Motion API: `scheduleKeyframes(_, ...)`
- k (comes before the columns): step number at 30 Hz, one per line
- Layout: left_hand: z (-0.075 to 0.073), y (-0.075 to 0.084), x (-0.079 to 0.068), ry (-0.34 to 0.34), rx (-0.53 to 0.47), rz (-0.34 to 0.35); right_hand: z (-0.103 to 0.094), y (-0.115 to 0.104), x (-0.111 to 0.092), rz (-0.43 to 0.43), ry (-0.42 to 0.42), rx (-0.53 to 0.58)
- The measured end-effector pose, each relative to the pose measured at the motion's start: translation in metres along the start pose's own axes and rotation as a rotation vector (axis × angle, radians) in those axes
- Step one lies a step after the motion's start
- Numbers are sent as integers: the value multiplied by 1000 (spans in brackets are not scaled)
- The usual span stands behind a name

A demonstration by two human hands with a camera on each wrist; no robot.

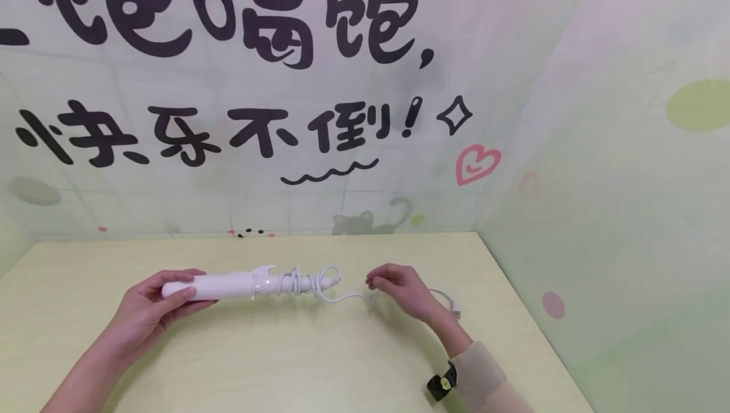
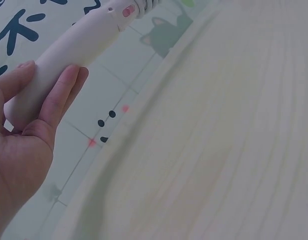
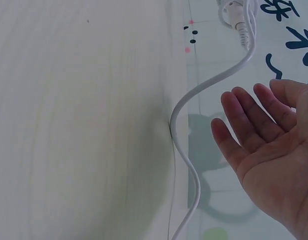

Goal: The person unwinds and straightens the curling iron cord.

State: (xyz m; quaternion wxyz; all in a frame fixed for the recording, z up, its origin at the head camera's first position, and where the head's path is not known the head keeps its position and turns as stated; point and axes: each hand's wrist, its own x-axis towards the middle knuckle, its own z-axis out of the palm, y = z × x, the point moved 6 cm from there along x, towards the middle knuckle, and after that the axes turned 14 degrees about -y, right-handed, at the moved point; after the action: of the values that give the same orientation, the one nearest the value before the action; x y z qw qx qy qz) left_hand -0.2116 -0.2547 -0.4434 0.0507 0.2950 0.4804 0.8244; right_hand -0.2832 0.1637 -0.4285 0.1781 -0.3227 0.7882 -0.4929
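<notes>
A white curling iron lies level in my left hand, held over the table. The thumb and fingers grip the end of its thick barrel; in the left wrist view a small red switch shows farther along the body. Loops of its white cord are wound around the thin handle at the right. My right hand hovers just past the handle's tip, fingers loosely bent and holding nothing. In the right wrist view the loose cord runs beside its fingertips. The cord's plug shows behind the right wrist.
The pale wooden table reaches back to a wall printed with dark characters and a cat figure. Another wall borders the table's right edge. A black band is on the right wrist, beside a light sleeve.
</notes>
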Motion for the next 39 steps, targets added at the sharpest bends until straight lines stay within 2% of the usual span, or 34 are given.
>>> scheduleKeyframes(4,2,-1,0,-10,4,-3,8,-2,1,-8,-26,22)
scheduleKeyframes(10,2,-2,1,-8,29,-12,22,-2,2,37,-68,24)
scheduleKeyframes(19,1,-3,-1,-1,32,-27,38,-3,4,44,-112,140)
scheduleKeyframes(32,2,-6,2,-1,29,-35,41,-5,0,63,-118,136)
scheduleKeyframes(39,0,-8,-1,0,23,-32,32,-8,-5,61,-67,36)
